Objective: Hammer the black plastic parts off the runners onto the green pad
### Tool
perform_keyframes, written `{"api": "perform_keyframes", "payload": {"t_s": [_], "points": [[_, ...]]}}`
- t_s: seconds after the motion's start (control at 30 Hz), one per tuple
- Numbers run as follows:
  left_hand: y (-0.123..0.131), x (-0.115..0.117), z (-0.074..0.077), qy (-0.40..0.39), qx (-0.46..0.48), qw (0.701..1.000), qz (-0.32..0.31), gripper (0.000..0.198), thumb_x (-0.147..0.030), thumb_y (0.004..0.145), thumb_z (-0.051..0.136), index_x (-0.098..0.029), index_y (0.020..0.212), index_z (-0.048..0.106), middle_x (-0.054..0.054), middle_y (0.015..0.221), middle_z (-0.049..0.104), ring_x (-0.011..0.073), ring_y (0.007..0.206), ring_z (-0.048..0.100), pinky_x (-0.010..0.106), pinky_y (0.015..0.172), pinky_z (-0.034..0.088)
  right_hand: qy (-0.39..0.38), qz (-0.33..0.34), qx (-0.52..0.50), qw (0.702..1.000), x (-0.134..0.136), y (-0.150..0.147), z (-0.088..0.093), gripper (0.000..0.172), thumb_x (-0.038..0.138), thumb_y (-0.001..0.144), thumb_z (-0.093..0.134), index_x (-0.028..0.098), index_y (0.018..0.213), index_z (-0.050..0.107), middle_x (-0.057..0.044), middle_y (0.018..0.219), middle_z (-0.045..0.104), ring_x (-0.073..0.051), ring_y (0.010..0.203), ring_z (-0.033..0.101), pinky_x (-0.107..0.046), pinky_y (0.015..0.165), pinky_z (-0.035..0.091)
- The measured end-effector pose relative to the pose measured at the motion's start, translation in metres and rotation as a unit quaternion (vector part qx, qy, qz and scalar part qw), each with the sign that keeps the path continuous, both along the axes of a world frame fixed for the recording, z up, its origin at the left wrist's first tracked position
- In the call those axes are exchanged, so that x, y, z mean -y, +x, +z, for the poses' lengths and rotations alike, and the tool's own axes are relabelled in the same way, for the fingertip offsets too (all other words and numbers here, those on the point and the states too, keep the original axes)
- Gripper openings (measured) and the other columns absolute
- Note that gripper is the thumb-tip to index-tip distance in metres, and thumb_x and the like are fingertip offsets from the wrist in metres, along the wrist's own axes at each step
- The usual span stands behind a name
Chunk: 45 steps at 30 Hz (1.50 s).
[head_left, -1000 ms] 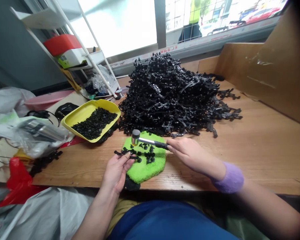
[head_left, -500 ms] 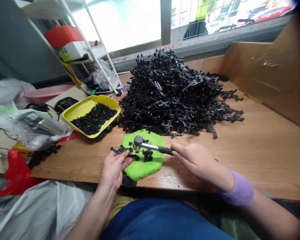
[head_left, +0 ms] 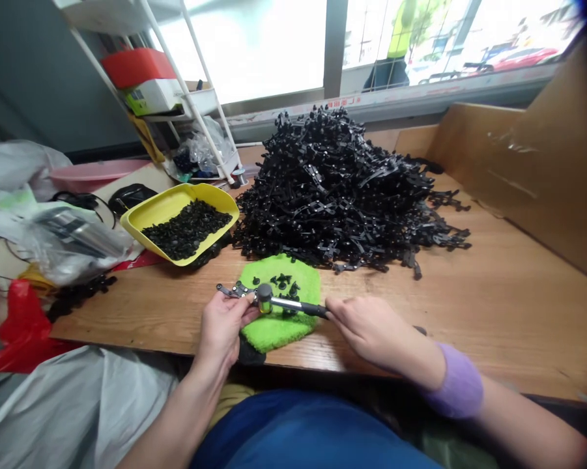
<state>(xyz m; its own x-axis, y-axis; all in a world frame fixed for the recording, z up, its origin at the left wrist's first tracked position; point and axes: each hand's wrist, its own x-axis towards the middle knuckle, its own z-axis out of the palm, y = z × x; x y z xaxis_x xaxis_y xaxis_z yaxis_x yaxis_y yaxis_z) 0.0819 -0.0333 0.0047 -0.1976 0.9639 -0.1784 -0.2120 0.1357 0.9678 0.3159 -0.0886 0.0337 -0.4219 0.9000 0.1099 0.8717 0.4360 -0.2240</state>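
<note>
Between thumb and fingers, my left hand (head_left: 225, 322) pinches a black jointed plastic part (head_left: 232, 290) over the left side of a green cloth (head_left: 283, 332). My right hand (head_left: 364, 326) grips the black handle of a small mallet (head_left: 288, 303), which lies nearly level. The mallet's dark round head (head_left: 264, 296) is right beside my left fingertips, over the end of the part; whether it touches is hard to make out. Several small black caps (head_left: 282, 282) rest on the cloth, some partly hidden behind the mallet.
Behind the cloth rises a large heap of black jointed parts (head_left: 332, 195). A yellow tray (head_left: 149, 208) of small black pieces stands to its left. Further left are a white shelf rack (head_left: 195, 98), a bagged steel flask (head_left: 85, 231) and a red bag (head_left: 19, 319).
The mallet head has come down and slightly left onto the held part's end, and my right hand has shifted left with it. My left hand keeps its pinch. The view has tilted slightly.
</note>
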Motion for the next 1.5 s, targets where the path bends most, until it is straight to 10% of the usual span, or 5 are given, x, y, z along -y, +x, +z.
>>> {"api": "perform_keyframes", "payload": {"t_s": [0.23, 0.43, 0.8, 1.5], "points": [[-0.004, 0.002, 0.001, -0.009, -0.022, 1.0, -0.012, 0.031, -0.015, 0.061, 0.073, -0.012, 0.085, 0.055, 0.003, 0.071, 0.066, 0.0103, 0.054, 0.062, 0.018, 0.049, 0.051, -0.01, -0.016, -0.033, 0.999, 0.001, 0.0, -0.006, 0.024, 0.023, 0.094, 0.033, 0.018, 0.074, 0.044, 0.001, 0.057, 0.046, -0.013, 0.046, 0.038, -0.025, 0.046, 0.02], [-0.015, 0.001, 0.006, -0.012, -0.023, 0.997, -0.077, 0.035, -0.019, 0.057, 0.076, -0.011, 0.086, 0.058, 0.003, 0.07, 0.064, 0.0078, 0.05, 0.059, 0.01, 0.029, 0.023, -0.022, -0.045, -0.227, 0.973, -0.003, 0.018, -0.006, 0.031, 0.033, 0.098, 0.025, 0.019, 0.082, 0.047, -0.001, 0.074, 0.054, -0.016, 0.064, 0.05, -0.025, 0.06, 0.035], [-0.028, -0.004, 0.022, -0.03, -0.023, 0.972, -0.23, 0.027, -0.021, 0.069, 0.069, -0.012, 0.094, 0.062, 0.004, 0.073, 0.062, 0.007, 0.059, 0.054, 0.012, 0.04, 0.031, -0.066, -0.061, -0.242, 0.966, -0.01, 0.021, -0.009, 0.038, 0.04, 0.097, 0.027, 0.018, 0.087, 0.056, -0.005, 0.081, 0.058, -0.019, 0.072, 0.053, -0.029, 0.066, 0.041], [-0.02, -0.004, 0.025, -0.051, -0.071, 0.964, -0.25, 0.014, -0.023, 0.07, 0.067, -0.012, 0.077, 0.063, -0.002, 0.061, 0.054, 0.0005, 0.041, 0.034, 0.012, 0.034, 0.019, -0.071, -0.063, -0.25, 0.964, -0.007, 0.025, -0.015, 0.034, 0.038, 0.097, 0.028, 0.02, 0.097, 0.057, -0.005, 0.091, 0.059, -0.02, 0.079, 0.054, -0.031, 0.071, 0.041]]}}
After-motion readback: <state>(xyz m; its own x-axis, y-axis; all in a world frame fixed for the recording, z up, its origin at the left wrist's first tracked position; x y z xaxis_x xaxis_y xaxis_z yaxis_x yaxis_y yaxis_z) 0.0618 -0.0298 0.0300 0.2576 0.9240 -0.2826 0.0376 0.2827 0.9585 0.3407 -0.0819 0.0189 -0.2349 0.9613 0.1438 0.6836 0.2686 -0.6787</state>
